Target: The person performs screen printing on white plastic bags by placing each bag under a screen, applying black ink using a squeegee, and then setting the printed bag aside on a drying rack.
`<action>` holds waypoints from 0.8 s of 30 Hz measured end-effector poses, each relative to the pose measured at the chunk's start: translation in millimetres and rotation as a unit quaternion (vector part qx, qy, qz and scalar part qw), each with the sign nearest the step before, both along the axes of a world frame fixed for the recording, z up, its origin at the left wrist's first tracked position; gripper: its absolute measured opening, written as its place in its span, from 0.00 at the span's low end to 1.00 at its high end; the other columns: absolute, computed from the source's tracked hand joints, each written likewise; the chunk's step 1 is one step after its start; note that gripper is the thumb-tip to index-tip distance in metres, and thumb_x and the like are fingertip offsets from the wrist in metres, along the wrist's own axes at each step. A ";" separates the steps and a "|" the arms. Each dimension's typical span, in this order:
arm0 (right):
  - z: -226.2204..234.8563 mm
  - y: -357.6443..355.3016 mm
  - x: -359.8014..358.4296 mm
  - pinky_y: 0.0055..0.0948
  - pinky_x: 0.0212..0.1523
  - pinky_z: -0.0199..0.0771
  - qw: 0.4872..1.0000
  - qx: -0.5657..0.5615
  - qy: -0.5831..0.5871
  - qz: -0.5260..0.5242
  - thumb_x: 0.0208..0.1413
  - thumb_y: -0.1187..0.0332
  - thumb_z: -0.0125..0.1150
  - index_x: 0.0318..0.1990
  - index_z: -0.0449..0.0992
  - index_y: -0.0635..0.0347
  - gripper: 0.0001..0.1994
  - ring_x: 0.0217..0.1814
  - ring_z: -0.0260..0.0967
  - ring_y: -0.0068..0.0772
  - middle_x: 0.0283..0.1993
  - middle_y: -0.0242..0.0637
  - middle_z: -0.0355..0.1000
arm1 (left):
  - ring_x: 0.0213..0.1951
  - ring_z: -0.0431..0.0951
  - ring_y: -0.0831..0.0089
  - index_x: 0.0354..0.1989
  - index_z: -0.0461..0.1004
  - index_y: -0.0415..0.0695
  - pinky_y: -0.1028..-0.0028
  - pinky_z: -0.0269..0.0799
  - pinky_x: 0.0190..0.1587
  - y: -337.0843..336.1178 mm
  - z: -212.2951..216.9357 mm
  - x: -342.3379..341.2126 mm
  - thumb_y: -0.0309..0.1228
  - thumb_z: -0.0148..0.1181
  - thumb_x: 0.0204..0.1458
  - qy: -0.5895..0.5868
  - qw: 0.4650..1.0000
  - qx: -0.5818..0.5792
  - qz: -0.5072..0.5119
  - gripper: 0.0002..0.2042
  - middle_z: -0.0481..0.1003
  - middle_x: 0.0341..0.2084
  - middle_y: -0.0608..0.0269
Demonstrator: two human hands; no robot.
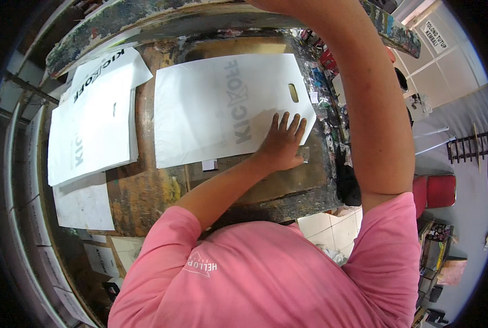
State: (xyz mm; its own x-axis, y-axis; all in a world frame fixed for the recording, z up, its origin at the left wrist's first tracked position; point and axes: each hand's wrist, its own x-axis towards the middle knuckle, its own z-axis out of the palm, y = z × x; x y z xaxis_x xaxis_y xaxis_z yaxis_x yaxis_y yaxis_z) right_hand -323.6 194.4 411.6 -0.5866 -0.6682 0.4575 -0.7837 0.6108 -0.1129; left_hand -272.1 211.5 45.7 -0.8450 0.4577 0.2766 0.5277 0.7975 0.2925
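A white plastic bag (195, 109) with a cut-out handle slot lies flat on the paint-stained wooden table (145, 188). Faint grey lettering shows on its surface. My left hand (281, 143) rests palm down near the slot end, fingers spread and touching the bag. Raised at the far side is a paint-crusted wooden frame (145, 22). My right arm reaches up there, and my right hand (279, 4) is cut off by the upper edge of the picture, next to the frame, its fingers hidden.
To the left lies a stack of similar white bags (91, 142), with a white sheet (83, 205) below it. A metal rail (14, 158) runs along the left side. Rags and paint scraps line the table's right edge. A red chair (439, 191) stands farther right.
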 end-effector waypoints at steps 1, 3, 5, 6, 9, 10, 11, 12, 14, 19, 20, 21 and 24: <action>0.1 -2.3 -0.3 0.24 0.14 0.49 1.000 0.003 -0.007 -0.006 0.64 0.53 0.41 0.19 0.67 0.52 0.22 0.17 0.46 0.20 0.15 0.23 0.55 | 0.69 0.56 0.31 0.69 0.59 0.32 0.32 0.45 0.69 13.6 -0.8 -0.1 0.47 0.64 0.47 -0.005 0.999 -0.023 0.029 0.43 0.58 0.69 0.37; -7.8 -6.4 1.9 0.24 0.14 0.49 1.000 -0.014 0.012 -0.003 0.64 0.52 0.41 0.18 0.66 0.53 0.23 0.17 0.46 0.19 0.15 0.23 0.55 | 0.67 0.58 0.31 0.66 0.61 0.29 0.32 0.47 0.68 30.8 -27.9 -5.7 0.44 0.63 0.51 0.024 0.993 -0.041 0.107 0.38 0.60 0.66 0.31; -6.8 -5.6 5.4 0.24 0.14 0.49 1.000 -0.017 -0.014 0.003 0.64 0.52 0.41 0.18 0.66 0.52 0.23 0.17 0.46 0.19 0.15 0.24 0.55 | 0.66 0.59 0.31 0.66 0.64 0.32 0.32 0.47 0.68 39.3 -42.3 -10.5 0.43 0.61 0.55 0.041 0.982 -0.093 0.159 0.34 0.62 0.65 0.33; 4.1 -5.6 6.6 0.24 0.14 0.49 0.998 0.000 -0.063 0.004 0.64 0.52 0.41 0.18 0.66 0.52 0.24 0.17 0.47 0.20 0.15 0.24 0.55 | 0.67 0.58 0.32 0.66 0.65 0.34 0.31 0.47 0.68 40.2 -50.0 -12.9 0.43 0.59 0.57 0.039 0.987 -0.059 0.145 0.32 0.62 0.65 0.34; -16.0 -4.7 6.7 0.24 0.15 0.52 0.997 -0.025 0.062 -0.024 0.65 0.52 0.40 0.18 0.67 0.53 0.24 0.18 0.47 0.20 0.15 0.24 0.55 | 0.68 0.57 0.32 0.66 0.67 0.40 0.29 0.45 0.67 32.1 -49.7 -8.4 0.46 0.53 0.62 0.035 0.993 0.012 0.108 0.29 0.62 0.66 0.36; -17.9 -4.5 6.5 0.24 0.16 0.52 0.995 -0.031 0.087 -0.023 0.65 0.52 0.40 0.19 0.67 0.53 0.24 0.18 0.48 0.20 0.15 0.24 0.55 | 0.68 0.56 0.32 0.67 0.67 0.42 0.27 0.44 0.67 29.4 -47.2 -6.3 0.49 0.51 0.63 0.041 0.994 0.016 0.099 0.29 0.61 0.67 0.37; -20.3 -4.4 6.2 0.24 0.16 0.53 0.993 -0.035 0.111 -0.023 0.65 0.51 0.40 0.19 0.68 0.54 0.24 0.18 0.48 0.20 0.16 0.24 0.56 | 0.68 0.56 0.32 0.67 0.67 0.43 0.26 0.43 0.66 27.2 -44.6 -4.2 0.52 0.50 0.64 0.048 0.994 0.021 0.091 0.30 0.61 0.67 0.38; -13.2 -0.9 4.0 0.24 0.16 0.54 0.997 -0.023 0.071 -0.008 0.65 0.51 0.40 0.19 0.69 0.54 0.24 0.19 0.49 0.20 0.16 0.25 0.56 | 0.69 0.54 0.32 0.68 0.66 0.43 0.26 0.40 0.67 26.0 -41.8 -0.7 0.55 0.49 0.63 0.041 0.994 0.029 0.095 0.33 0.60 0.68 0.38; -11.3 -1.0 1.1 0.25 0.17 0.54 0.999 -0.019 0.044 0.005 0.65 0.51 0.40 0.20 0.70 0.55 0.25 0.19 0.50 0.20 0.16 0.25 0.58 | 0.71 0.51 0.31 0.69 0.65 0.43 0.24 0.35 0.67 27.0 -33.9 6.2 0.62 0.48 0.60 0.030 0.993 0.048 0.101 0.38 0.58 0.69 0.38; -1.5 -6.9 11.1 0.28 0.18 0.57 0.999 0.001 -0.032 -0.012 0.64 0.51 0.40 0.18 0.70 0.55 0.26 0.19 0.52 0.21 0.17 0.27 0.60 | 0.74 0.43 0.34 0.71 0.61 0.44 0.25 0.25 0.67 -0.7 -4.1 30.1 0.77 0.47 0.46 -0.008 0.991 0.051 0.125 0.53 0.51 0.73 0.39; -3.0 -5.5 11.6 0.29 0.19 0.58 1.000 0.003 -0.022 -0.019 0.64 0.51 0.40 0.18 0.70 0.55 0.26 0.20 0.53 0.21 0.17 0.27 0.60 | 0.74 0.41 0.34 0.72 0.60 0.44 0.25 0.24 0.67 -9.7 -4.7 40.6 0.79 0.48 0.44 -0.023 0.990 0.051 0.132 0.56 0.49 0.74 0.40; -16.0 -3.1 9.7 0.30 0.20 0.59 0.998 -0.013 0.054 -0.023 0.65 0.51 0.40 0.17 0.70 0.56 0.26 0.20 0.53 0.22 0.16 0.28 0.60 | 0.75 0.40 0.35 0.73 0.59 0.45 0.25 0.23 0.67 -18.3 -8.1 52.2 0.79 0.47 0.44 -0.035 0.990 0.032 0.136 0.56 0.48 0.74 0.40; -1.3 -0.8 15.4 0.33 0.23 0.63 0.998 -0.001 -0.007 -0.058 0.65 0.51 0.40 0.17 0.70 0.57 0.27 0.20 0.55 0.24 0.16 0.31 0.61 | 0.75 0.36 0.36 0.75 0.54 0.46 0.22 0.22 0.65 -37.8 -14.0 74.5 0.80 0.46 0.43 -0.067 0.989 -0.020 0.127 0.58 0.43 0.76 0.43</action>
